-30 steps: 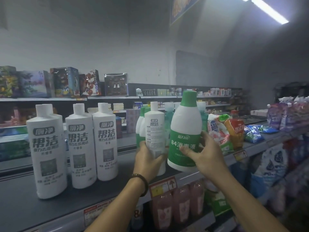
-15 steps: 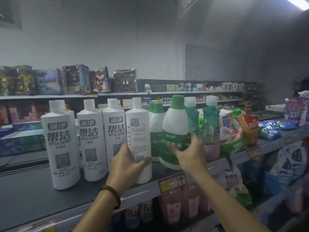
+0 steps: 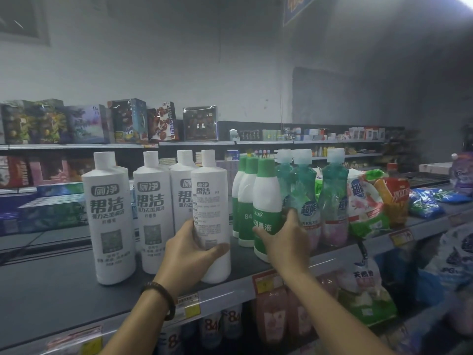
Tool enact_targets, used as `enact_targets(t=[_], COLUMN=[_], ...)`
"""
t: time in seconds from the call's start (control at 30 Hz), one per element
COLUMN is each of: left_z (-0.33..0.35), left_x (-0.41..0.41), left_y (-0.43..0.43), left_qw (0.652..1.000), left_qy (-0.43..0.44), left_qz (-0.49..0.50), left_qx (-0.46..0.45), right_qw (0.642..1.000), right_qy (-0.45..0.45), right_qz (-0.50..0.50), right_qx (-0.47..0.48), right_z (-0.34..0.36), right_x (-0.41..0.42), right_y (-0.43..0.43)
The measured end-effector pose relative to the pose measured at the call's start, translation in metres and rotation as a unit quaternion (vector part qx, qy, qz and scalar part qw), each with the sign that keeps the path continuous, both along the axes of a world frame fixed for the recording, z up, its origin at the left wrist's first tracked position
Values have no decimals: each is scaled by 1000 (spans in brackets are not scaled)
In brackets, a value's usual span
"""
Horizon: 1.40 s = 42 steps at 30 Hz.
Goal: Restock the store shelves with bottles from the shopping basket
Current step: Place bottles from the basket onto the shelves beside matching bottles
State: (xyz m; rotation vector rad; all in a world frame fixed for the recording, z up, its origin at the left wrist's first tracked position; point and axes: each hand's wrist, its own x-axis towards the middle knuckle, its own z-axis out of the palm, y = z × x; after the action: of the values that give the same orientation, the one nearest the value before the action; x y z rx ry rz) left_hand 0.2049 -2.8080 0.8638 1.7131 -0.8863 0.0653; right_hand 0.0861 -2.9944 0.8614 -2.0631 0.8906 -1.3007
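Observation:
My left hand (image 3: 190,254) grips a tall white cleaner bottle (image 3: 211,201) that stands on the grey top shelf (image 3: 51,290), its back label facing me. My right hand (image 3: 285,243) wraps the lower part of a white bottle with a green cap and green label (image 3: 266,201), also standing on the shelf near its front edge. Three more white cleaner bottles (image 3: 110,216) stand in a row to the left. Two more green-capped bottles (image 3: 245,198) stand just behind the one I hold. The shopping basket is out of view.
Teal dish-soap bottles (image 3: 332,198) and detergent bags (image 3: 363,203) crowd the shelf to the right. Price tags (image 3: 263,283) hang on the shelf's front edge, with pink refill pouches (image 3: 273,316) below. Boxed toys (image 3: 128,121) line a far wall shelf.
Both hands have lowered their bottles from mid-air onto the shelf. The white bottle moved left beside the white row; the green-capped one settled in front of its matching bottles.

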Motion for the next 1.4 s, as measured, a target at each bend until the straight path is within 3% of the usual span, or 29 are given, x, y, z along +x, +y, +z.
enact_targets(t=[0.23,0.33,0.37,0.43,0.5,0.6,0.7,0.9,0.97,1.07,1.2,1.3,1.4], left_z=[-4,-6,-5,-4,-4,-6,-6,29,37,37,27,21,24], left_x=[-2,-7,-9,-15,-19,-24,-27,-23,-28,-38,-44,-36,-24], left_y=[0,-2,-3,-4,-5,-5,0,23,26,26,27,41,60], left_qw=[1000,999,999,998,996,993,989,980,982,980,969,986,987], left_qy=[0,-2,-6,-15,-17,-27,-39,31,16,-73,-151,-124,54], left_qz=[13,26,33,49,59,71,68,-113,-69,84,154,73,-140], left_qx=[-10,-30,-36,-45,-57,-89,-123,-162,-172,-167,-122,-81,-52], right_qw=[998,981,976,978,979,972,955,887,886,917,948,931,901], right_qy=[35,-85,-129,-147,-84,-6,5,-91,-112,-102,-92,-135,-147], right_qz=[-18,-57,-27,88,177,232,296,444,442,383,303,339,406], right_qx=[-41,-165,-176,-123,-53,-23,12,87,82,43,-28,-4,34], right_z=[-3,-6,-3,8,19,28,31,50,58,67,69,66,68], right_x=[-2,-2,-1,4,11,21,24,23,22,25,25,21,18], right_y=[5,22,30,43,50,49,48,56,63,81,99,94,85])
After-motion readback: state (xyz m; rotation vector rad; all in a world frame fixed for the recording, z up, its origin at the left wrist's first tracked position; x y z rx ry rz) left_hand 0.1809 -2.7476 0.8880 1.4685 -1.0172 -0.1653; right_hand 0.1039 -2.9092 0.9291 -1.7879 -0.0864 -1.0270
